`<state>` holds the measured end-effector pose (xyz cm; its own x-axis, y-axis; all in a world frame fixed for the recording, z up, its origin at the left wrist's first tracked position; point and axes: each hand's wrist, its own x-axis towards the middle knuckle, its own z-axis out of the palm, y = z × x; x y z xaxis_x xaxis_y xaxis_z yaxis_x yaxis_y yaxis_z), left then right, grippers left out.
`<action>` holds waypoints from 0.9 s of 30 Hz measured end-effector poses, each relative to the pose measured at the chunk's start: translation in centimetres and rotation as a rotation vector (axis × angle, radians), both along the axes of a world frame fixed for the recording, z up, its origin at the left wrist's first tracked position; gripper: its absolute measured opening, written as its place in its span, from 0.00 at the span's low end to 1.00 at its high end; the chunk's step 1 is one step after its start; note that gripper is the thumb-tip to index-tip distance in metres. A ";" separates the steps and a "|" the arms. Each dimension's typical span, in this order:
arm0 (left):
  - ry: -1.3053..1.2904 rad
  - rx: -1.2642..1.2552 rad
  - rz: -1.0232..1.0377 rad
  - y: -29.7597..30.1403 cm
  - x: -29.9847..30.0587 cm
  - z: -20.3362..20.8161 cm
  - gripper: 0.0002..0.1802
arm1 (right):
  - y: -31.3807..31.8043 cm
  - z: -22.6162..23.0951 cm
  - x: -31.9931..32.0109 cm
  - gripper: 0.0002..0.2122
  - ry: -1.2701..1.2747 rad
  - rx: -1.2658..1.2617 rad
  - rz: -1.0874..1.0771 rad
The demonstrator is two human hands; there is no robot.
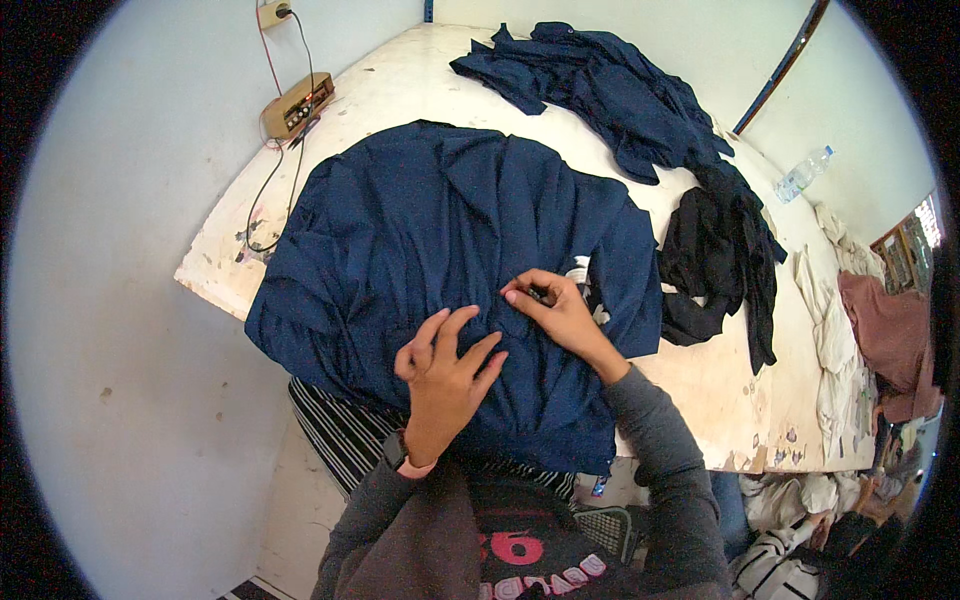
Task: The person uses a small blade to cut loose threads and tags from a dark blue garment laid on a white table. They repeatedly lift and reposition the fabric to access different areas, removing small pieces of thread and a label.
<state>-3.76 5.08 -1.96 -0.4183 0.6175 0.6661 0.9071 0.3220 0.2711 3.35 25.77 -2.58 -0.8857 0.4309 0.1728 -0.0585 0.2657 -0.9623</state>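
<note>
A navy garment [400,225] is lying beneath the left hand [445,378], whose empty-looking fingers are curving apart, and the farther right hand [560,312], pinching closed, its hold unclear.

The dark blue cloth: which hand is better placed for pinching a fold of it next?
Probably the right hand: its thumb and forefinger are close together over the dark blue cloth, while the left hand is spread more open.
</note>
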 end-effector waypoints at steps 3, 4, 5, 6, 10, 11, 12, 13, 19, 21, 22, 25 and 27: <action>0.029 -0.036 -0.022 1.1 -0.5 -0.6 0.11 | -0.2 -1.1 0.1 0.08 -0.001 -0.031 0.004; 0.036 -0.058 -0.026 1.2 -0.5 -0.9 0.11 | -0.3 -1.1 0.3 0.08 -0.001 -0.037 0.011; 0.022 -0.068 -0.029 1.2 -0.5 -1.3 0.10 | -0.5 -1.2 0.3 0.09 0.032 -0.041 -0.003; 0.013 -0.076 -0.032 1.2 -0.7 -1.5 0.09 | -0.5 -0.7 0.6 0.09 0.032 -0.019 -0.002; -0.172 -0.026 -0.127 1.3 -1.8 -1.6 0.07 | -0.5 1.1 1.4 0.11 0.006 -0.093 0.004; -0.215 -0.014 -0.125 1.3 -1.7 -1.3 0.07 | -0.4 1.3 1.6 0.11 -0.007 -0.152 0.007; -0.232 -0.023 -0.132 1.3 -1.8 -1.2 0.07 | -0.2 1.6 1.7 0.12 -0.028 -0.052 0.001; -0.249 -0.033 -0.139 1.4 -1.8 -1.1 0.07 | 0.0 1.7 1.9 0.12 -0.050 0.049 -0.005; -0.279 -0.027 -0.116 1.3 -1.9 -0.9 0.07 | -2.1 7.1 3.6 0.12 -0.302 0.527 0.003; -0.272 -0.026 -0.117 1.4 -1.9 -0.8 0.07 | -3.0 8.0 4.0 0.12 -0.364 0.571 -0.001; -0.265 -0.026 -0.117 1.3 -1.9 -0.8 0.07 | -3.4 8.2 4.0 0.12 -0.392 0.593 -0.002; -0.254 -0.019 -0.126 1.4 -1.8 -0.7 0.07 | -3.9 7.5 4.0 0.11 -0.366 0.659 -0.015; -0.242 -0.009 -0.128 1.3 -1.8 -0.6 0.08 | -4.1 7.4 3.9 0.10 -0.353 0.701 -0.026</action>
<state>-5.53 6.42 -2.53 -0.4824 0.6813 0.5506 0.8500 0.2122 0.4821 7.29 21.65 4.80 -0.9298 0.3472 0.1222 0.2346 0.8148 -0.5301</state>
